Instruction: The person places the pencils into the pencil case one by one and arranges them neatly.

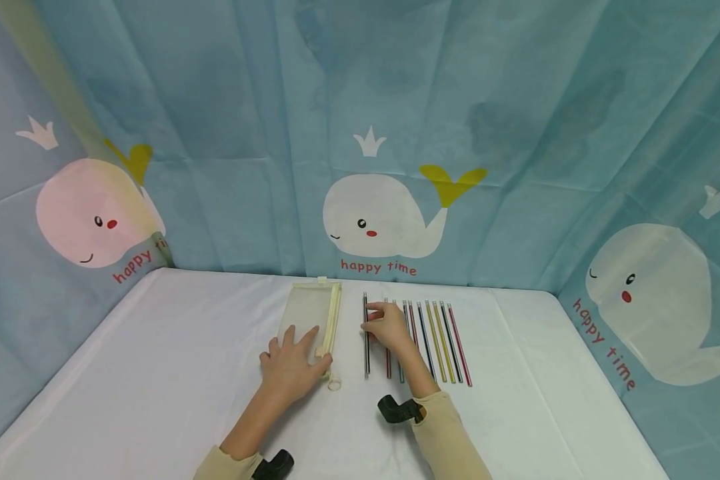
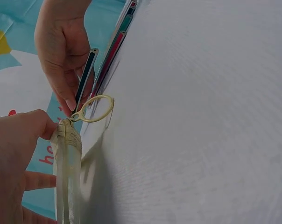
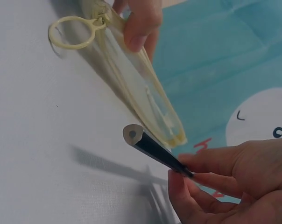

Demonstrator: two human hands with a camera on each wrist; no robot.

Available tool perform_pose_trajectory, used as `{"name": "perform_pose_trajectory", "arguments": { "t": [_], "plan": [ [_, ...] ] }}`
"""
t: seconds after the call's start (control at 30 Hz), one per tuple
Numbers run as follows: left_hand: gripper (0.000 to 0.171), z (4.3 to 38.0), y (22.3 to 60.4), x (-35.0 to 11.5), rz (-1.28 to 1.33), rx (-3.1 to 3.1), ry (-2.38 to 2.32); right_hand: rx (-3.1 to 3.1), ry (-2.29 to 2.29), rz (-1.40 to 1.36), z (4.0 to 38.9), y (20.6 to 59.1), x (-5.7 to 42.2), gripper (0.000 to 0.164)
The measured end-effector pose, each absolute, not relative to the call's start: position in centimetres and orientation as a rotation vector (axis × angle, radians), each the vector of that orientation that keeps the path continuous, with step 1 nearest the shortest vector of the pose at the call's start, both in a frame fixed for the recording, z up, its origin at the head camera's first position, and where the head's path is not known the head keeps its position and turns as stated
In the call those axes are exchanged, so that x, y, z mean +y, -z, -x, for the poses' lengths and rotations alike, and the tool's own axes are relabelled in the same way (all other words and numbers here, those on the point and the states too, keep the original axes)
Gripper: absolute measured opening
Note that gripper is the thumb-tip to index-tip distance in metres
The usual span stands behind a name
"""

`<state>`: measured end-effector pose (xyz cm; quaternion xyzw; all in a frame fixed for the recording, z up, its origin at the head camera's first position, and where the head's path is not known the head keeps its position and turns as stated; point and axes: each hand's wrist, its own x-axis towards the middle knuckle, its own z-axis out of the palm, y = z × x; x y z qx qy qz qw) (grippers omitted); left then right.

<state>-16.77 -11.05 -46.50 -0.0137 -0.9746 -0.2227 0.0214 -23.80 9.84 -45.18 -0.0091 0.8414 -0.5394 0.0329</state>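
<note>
My left hand [image 1: 293,368] rests on a flat, see-through pencil case [image 1: 309,308] with pale yellow trim, its fingers spread over the near part. The thumb lies by the zipper edge [image 1: 331,320]. A ring-shaped zipper pull [image 3: 68,32] hangs at the case's near end. To the right, my right hand [image 1: 390,328] pinches a dark pencil [image 3: 155,151] between thumb and fingers. That pencil's near end is flat and unsharpened, and it tilts up from the cloth in the right wrist view.
Several more pencils, among them a red pencil [image 1: 459,343] and a yellow pencil [image 1: 445,343], lie side by side right of the held one, some partly under the right forearm. A white cloth [image 1: 156,373] covers the table. Behind hangs a blue whale-print curtain [image 1: 228,133].
</note>
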Motion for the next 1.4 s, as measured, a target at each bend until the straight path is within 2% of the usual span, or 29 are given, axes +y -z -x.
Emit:
{"name": "perform_pose_trajectory", "arguments": {
  "t": [1.4],
  "plan": [
    [0.062, 16.5, 45.8, -11.4, 0.078, -3.000, 0.816, 2.396, 1.787, 0.085, 25.1, 45.3, 6.6, 0.048]
  ]
}}
